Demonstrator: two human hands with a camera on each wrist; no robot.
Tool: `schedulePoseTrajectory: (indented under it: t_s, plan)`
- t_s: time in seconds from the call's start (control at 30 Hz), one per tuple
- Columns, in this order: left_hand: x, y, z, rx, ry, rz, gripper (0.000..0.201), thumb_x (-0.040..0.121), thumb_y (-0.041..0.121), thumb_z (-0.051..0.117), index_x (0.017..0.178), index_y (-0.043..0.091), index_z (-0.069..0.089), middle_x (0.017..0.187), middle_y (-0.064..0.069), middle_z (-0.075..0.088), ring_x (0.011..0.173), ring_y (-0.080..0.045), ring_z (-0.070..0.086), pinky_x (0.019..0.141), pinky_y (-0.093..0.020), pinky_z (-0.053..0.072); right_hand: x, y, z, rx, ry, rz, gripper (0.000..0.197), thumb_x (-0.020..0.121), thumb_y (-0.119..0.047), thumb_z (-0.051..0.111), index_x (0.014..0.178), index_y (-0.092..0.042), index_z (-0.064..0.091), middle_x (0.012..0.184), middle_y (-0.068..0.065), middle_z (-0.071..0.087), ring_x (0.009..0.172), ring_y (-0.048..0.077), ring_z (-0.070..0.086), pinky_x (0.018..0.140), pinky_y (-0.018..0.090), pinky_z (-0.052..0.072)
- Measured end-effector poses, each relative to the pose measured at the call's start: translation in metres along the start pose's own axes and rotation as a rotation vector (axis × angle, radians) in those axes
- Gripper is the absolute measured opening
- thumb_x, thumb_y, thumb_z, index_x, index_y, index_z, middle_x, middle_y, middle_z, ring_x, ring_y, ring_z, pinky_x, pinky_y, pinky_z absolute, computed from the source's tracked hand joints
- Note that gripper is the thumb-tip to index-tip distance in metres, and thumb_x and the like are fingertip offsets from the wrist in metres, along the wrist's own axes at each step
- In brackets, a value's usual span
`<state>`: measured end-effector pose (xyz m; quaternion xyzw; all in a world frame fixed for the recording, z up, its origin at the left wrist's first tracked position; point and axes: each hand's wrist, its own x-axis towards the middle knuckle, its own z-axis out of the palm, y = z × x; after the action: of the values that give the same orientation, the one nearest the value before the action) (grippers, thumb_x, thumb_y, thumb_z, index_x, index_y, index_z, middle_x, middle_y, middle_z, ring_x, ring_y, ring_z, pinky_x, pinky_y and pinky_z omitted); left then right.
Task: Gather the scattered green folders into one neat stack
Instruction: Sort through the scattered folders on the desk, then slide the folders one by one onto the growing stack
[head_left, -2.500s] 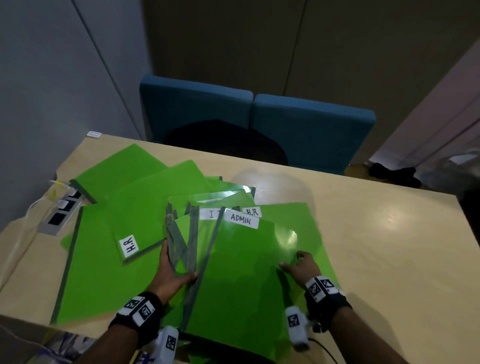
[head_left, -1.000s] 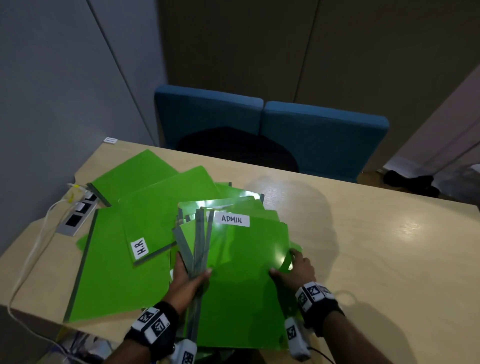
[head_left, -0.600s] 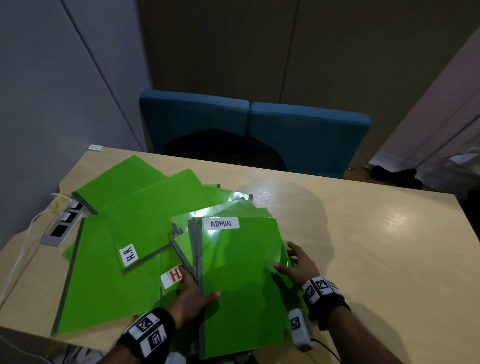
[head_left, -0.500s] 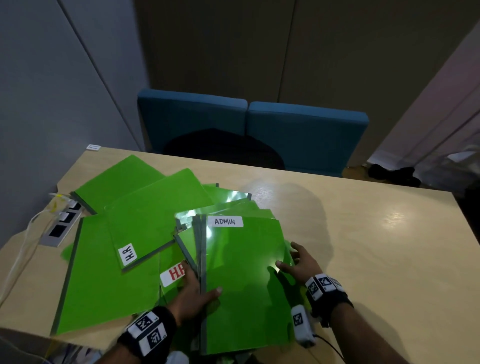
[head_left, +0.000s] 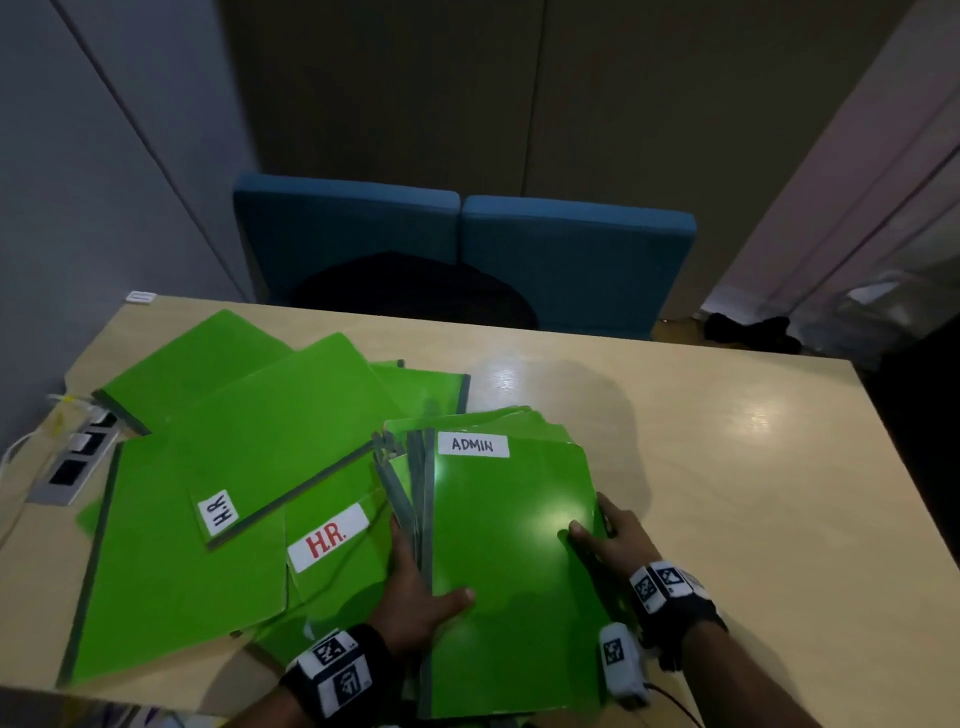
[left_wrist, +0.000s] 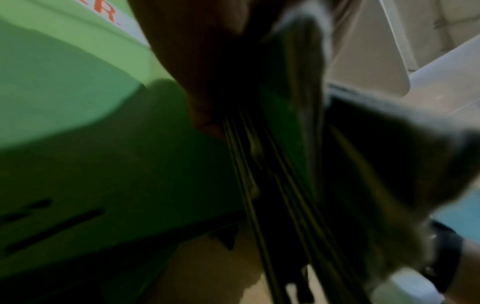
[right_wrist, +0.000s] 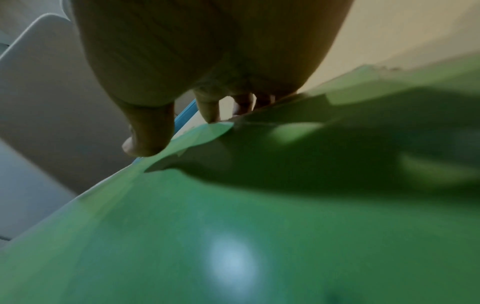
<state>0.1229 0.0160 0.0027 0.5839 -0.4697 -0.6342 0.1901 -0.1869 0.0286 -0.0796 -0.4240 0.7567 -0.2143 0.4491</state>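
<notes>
A bundle of several green folders, topped by the one labelled ADMIN (head_left: 511, 566), lies at the table's near edge. My left hand (head_left: 415, 592) grips its grey spine side, thumb on the cover and fingers beneath. My right hand (head_left: 605, 535) holds the bundle's right edge, thumb on top (right_wrist: 145, 142) and fingers at the edge. The spine edges (left_wrist: 275, 185) show fanned in the left wrist view. To the left, a folder with a red HR label (head_left: 332, 540), one marked H.R (head_left: 270, 436), a large folder (head_left: 176, 587) and a far one (head_left: 192, 364) lie scattered and overlapping.
The pale wooden table (head_left: 727, 493) has bare surface to the right of the bundle. A power socket strip with cables (head_left: 72, 462) sits at the left edge. Two blue chairs (head_left: 462, 249) stand behind the table.
Both hands have drawn the fanned folders into a tighter bundle and shifted it right. That uncovered the red HR folder on the left.
</notes>
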Motion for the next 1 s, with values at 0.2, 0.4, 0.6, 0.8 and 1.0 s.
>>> schedulePoseTrajectory:
  t_s: [0.2, 0.4, 0.6, 0.8, 1.0]
  plan:
    - [-0.002, 0.015, 0.021, 0.067, -0.036, 0.056, 0.136, 0.069, 0.008, 0.083, 0.140, 0.049, -0.026, 0.158, 0.008, 0.005, 0.146, -0.021, 0.009, 0.113, -0.048, 0.021, -0.034, -0.027, -0.028, 0.213, -0.003, -0.014, 0.064, 0.077, -0.049, 0.074, 0.134, -0.034, 0.049, 0.110, -0.005, 0.069, 0.087, 0.003, 0.066, 0.067, 0.013, 0.051]
    - [0.003, 0.030, 0.050, 0.192, -0.156, 0.152, 0.128, 0.074, 0.019, 0.081, 0.147, 0.032, -0.023, 0.151, 0.018, 0.007, 0.144, -0.011, 0.014, 0.112, -0.029, 0.021, -0.049, 0.002, -0.038, 0.385, 0.135, -0.017, 0.090, 0.065, -0.066, 0.072, 0.141, -0.033, 0.037, 0.115, -0.002, 0.064, 0.089, -0.001, 0.065, 0.072, 0.012, 0.053]
    - [0.007, 0.049, 0.070, 0.277, -0.204, 0.145, 0.121, 0.078, 0.023, 0.078, 0.149, 0.031, -0.020, 0.150, 0.019, 0.004, 0.133, -0.001, 0.012, 0.101, -0.022, 0.025, -0.054, 0.019, -0.073, 0.634, 0.285, 0.152, 0.050, 0.089, -0.026, 0.066, 0.132, -0.005, 0.053, 0.106, 0.018, 0.069, 0.084, 0.026, 0.067, 0.058, 0.025, 0.060]
    - [0.022, 0.066, 0.078, 0.406, -0.207, 0.125, 0.125, 0.075, 0.028, 0.081, 0.149, 0.031, -0.020, 0.161, 0.000, 0.010, 0.143, -0.014, 0.020, 0.103, -0.020, 0.020, -0.058, 0.036, -0.081, 0.771, 0.307, 0.121, 0.071, 0.067, -0.049, 0.079, 0.126, -0.014, 0.059, 0.106, 0.012, 0.072, 0.091, 0.035, 0.070, 0.069, 0.044, 0.061]
    - [0.040, 0.066, 0.066, 0.411, -0.226, 0.157, 0.091, 0.089, 0.029, 0.066, 0.153, 0.028, 0.001, 0.148, 0.008, 0.031, 0.128, -0.015, 0.043, 0.095, -0.027, 0.039, -0.058, 0.047, -0.088, 0.756, 0.432, 0.216, 0.035, 0.088, -0.022, 0.069, 0.120, -0.011, 0.064, 0.104, 0.018, 0.071, 0.093, 0.039, 0.067, 0.079, 0.051, 0.055]
